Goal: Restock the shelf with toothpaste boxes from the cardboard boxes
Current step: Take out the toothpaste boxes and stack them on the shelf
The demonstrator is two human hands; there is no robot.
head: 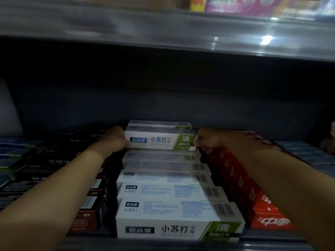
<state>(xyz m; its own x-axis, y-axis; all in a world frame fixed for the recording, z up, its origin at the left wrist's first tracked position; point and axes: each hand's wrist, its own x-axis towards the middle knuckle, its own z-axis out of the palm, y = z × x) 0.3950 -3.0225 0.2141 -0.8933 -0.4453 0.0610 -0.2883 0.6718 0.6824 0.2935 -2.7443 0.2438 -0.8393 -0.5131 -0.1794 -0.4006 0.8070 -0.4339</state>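
Note:
A white and green toothpaste box [159, 141] sits raised on top of a row of the same boxes [168, 194], deep in the shelf. My left hand [116, 138] grips its left end and my right hand [208, 140] grips its right end, both arms stretched far in. Another white box [159, 124] lies just behind it. The front box of the row [177, 227] stands at the shelf's front edge.
Dark toothpaste boxes [59, 165] fill the lane to the left, red ones [241, 182] the lane to the right, and blue ones [308, 154] lie further right. The upper shelf's front rail [163, 31] hangs low overhead. The shelf's back wall [163, 105] is dark.

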